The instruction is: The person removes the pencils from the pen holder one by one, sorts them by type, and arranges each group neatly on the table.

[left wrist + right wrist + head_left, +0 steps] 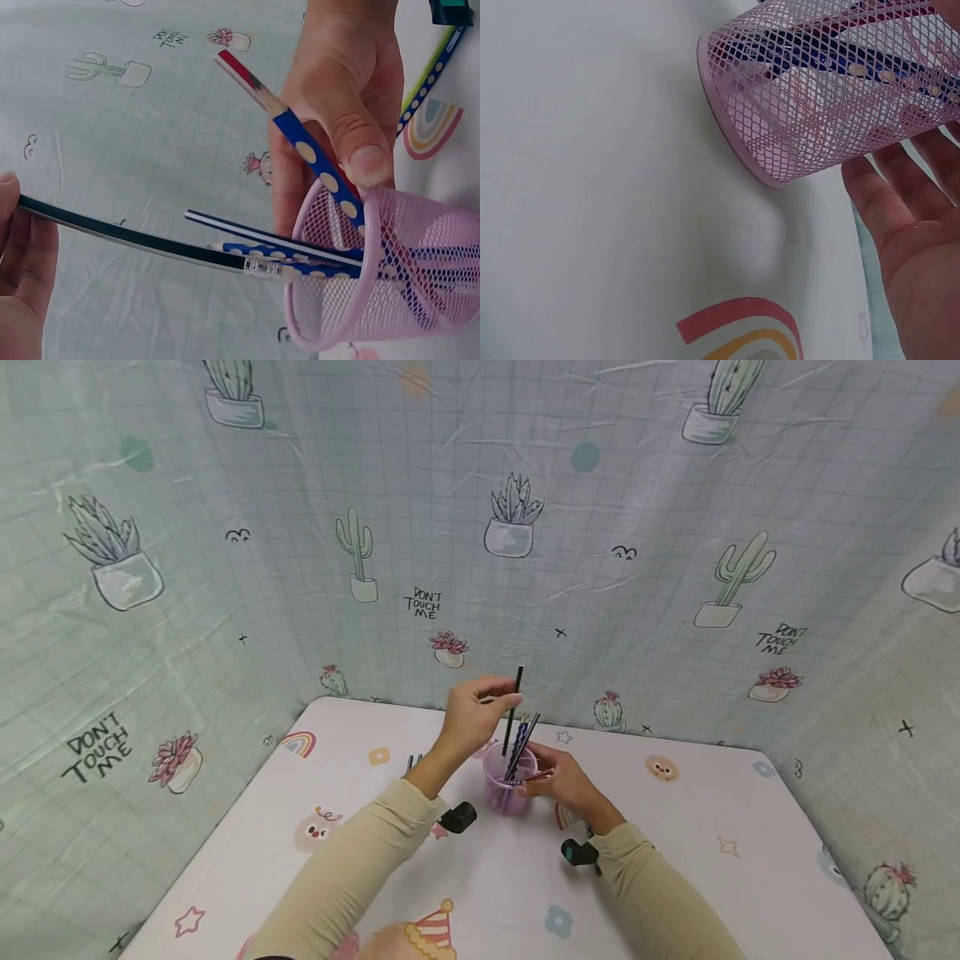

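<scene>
My left hand (474, 717) pinches a dark pencil (513, 710) near its upper part, above a pink mesh pencil cup (498, 798). In the left wrist view the dark pencil (135, 236) slants toward the cup, its ferrule and eraser end right at the rim. My right hand (567, 783) grips the cup, thumb at the rim and fingers around the far side. Inside stand several pencils: a blue dotted one with a red tip (306, 152), a dark striped one (262, 234) and other blue dotted ones. The right wrist view shows the mesh cup (810, 112) tilted in that frame, fingertips against its side.
Striped pencils (411, 763) lie on the white patterned table (510, 893) beside my left forearm. A yellow-green pencil (420, 79) and a blue dotted one lie near my right wrist. A cactus-print curtain (480, 577) hangs behind and at both sides.
</scene>
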A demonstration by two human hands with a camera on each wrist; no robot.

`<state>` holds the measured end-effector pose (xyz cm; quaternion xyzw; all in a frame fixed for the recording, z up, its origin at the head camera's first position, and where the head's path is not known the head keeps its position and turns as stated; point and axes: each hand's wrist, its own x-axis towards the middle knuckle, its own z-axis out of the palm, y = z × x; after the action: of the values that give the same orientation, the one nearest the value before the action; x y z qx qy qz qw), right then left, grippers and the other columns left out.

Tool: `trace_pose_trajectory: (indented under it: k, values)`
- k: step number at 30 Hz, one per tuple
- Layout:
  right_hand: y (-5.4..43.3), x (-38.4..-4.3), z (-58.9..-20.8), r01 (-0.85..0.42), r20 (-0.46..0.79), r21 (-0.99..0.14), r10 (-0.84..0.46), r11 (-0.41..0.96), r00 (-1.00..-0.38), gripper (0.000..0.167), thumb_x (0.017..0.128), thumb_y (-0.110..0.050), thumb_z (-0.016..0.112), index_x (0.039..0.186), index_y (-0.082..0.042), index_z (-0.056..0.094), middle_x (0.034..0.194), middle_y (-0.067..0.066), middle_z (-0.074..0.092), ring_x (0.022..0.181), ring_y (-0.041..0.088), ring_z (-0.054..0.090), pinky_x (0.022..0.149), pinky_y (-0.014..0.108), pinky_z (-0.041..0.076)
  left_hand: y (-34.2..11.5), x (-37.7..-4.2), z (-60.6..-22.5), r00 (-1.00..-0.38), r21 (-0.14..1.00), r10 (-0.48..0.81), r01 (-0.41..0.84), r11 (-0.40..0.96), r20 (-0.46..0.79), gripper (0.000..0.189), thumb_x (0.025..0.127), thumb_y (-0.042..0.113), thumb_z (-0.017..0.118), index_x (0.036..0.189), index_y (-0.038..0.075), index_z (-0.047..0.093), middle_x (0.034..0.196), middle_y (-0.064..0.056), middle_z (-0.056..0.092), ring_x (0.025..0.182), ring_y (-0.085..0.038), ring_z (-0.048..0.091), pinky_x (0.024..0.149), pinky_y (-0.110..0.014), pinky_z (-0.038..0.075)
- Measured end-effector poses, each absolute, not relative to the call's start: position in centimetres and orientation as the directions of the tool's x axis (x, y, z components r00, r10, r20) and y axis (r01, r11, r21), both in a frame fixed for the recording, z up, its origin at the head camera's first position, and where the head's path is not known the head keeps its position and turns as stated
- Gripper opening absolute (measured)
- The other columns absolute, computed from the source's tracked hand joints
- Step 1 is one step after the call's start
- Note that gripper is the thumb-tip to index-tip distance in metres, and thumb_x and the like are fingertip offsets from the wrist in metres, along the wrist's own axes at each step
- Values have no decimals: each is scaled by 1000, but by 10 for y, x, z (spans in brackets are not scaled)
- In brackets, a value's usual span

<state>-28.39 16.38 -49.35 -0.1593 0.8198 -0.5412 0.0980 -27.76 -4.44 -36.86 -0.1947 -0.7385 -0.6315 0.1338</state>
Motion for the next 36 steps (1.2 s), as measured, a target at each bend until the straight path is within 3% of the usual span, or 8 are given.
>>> trace_pose_trajectory:
  k: [12,20,25,36]
  values:
    - [164,-281,-492,-145,-2,-913,-359,381,-934,86,80,-19,90,156,-16,50,132,10,72,108,23,66,93,35,57,-65,-280,-370,-900,881,65,436,183,432,25,91,12,81,112,1,79,110,-16,79,106,-29,74,94,-40,63]
    - [164,-283,-491,-154,3,-914,-373,375,-928,87,81,-20,89,157,-14,48,134,13,70,109,24,65,92,33,56,-80,-284,-371,-924,909,22,380,172,382,27,90,11,81,115,0,79,111,-18,79,98,-20,74,81,-20,60]
    - [164,-285,-490,-159,9,-910,-365,383,-931,87,80,-19,90,157,-13,49,130,15,71,107,24,65,91,32,56,-88,-288,-374,-936,924,10,348,161,351,27,90,8,81,115,-1,79,110,-20,78,90,-12,73,76,-15,59]
    - [163,-284,-492,-137,-8,-916,-359,378,-933,87,80,-18,90,157,-14,49,132,14,70,107,23,64,90,30,54,-100,-290,-381,-973,966,3,228,126,229,27,91,1,77,118,-6,75,112,-24,75,84,-7,73,82,-24,66]
